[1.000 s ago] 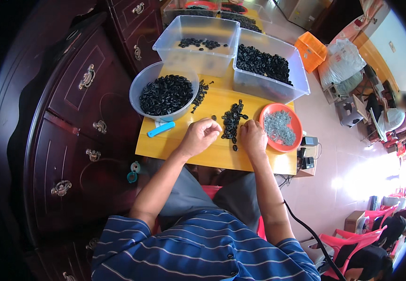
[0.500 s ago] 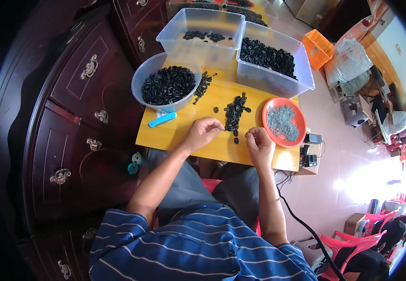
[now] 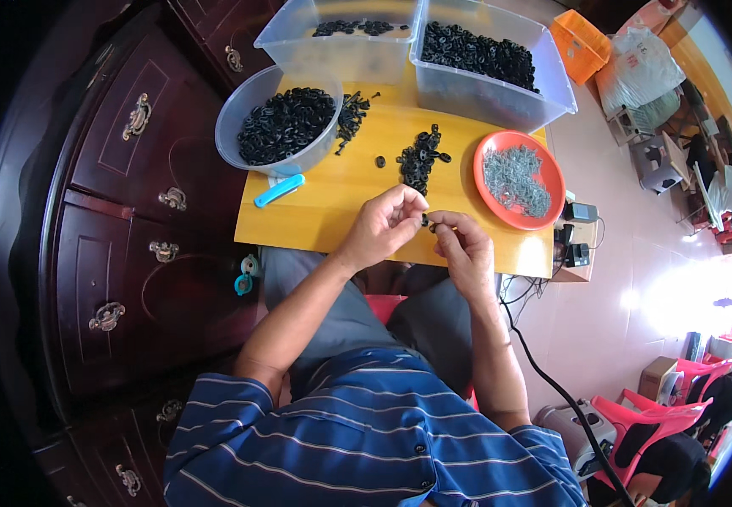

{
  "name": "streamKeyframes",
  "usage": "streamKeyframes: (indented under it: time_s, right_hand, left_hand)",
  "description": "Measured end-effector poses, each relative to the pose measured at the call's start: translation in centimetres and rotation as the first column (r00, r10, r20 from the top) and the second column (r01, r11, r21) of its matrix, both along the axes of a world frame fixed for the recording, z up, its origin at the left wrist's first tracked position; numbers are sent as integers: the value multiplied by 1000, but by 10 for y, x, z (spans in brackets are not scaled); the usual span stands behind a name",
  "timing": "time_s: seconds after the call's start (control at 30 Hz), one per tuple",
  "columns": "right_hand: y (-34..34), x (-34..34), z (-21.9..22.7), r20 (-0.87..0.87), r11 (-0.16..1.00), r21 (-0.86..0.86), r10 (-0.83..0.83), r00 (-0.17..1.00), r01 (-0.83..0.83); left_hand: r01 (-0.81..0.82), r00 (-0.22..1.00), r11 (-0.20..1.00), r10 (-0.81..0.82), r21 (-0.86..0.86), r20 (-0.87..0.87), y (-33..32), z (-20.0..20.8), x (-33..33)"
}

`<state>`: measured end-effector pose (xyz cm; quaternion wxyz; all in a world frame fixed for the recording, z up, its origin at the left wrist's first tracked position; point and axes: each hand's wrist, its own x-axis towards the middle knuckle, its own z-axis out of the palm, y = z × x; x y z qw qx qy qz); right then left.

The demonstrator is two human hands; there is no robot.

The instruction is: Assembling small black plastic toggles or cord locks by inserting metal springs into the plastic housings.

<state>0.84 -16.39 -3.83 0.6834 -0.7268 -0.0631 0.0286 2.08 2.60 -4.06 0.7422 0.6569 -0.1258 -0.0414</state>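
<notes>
Over the near part of the yellow table (image 3: pixel 307 224), my left hand (image 3: pixel 387 226) and my right hand (image 3: pixel 466 249) meet almost fingertip to fingertip. Thumb and forefinger of the right pinch a small black oval piece (image 3: pixel 434 226). The left fingers are also pinched together; whatever they hold is too small to make out. Just beyond them lies a loose pile of black oval pieces (image 3: pixel 419 160), its near end partly covered by the left hand. One single black piece (image 3: pixel 380 161) sits left of the pile. An orange-red bowl (image 3: pixel 477 173) of small clear or silvery parts stands to the right.
A round clear tub (image 3: pixel 229 139) full of black pieces stands at left, with small black screw-like parts (image 3: pixel 352 118) beside it and a blue-handled tool (image 3: pixel 280 191) in front. Two clear bins (image 3: pixel 332 59) (image 3: pixel 493 97) line the back. Dark drawers (image 3: pixel 121 228) flank the left side.
My hands have come together from apart, the left moving right and the right moving left. The view has tilted, so the table sits higher in the picture.
</notes>
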Motion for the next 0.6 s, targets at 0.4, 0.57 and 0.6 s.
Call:
streamKeyframes:
  time_s: [0.4, 0.57, 0.6]
  right_hand:
    - [5, -3, 4, -12, 998, 61, 16, 1000, -15]
    - [4, -1, 2, -37, 999, 43, 19, 999, -17]
    - [4, -1, 2, -38, 999, 43, 19, 999, -18]
  left_hand:
    - [28, 999, 995, -32, 93, 41, 1, 11, -1]
    - [48, 997, 995, -53, 92, 54, 2, 13, 0]
    - [45, 996, 993, -52, 107, 69, 2, 14, 0]
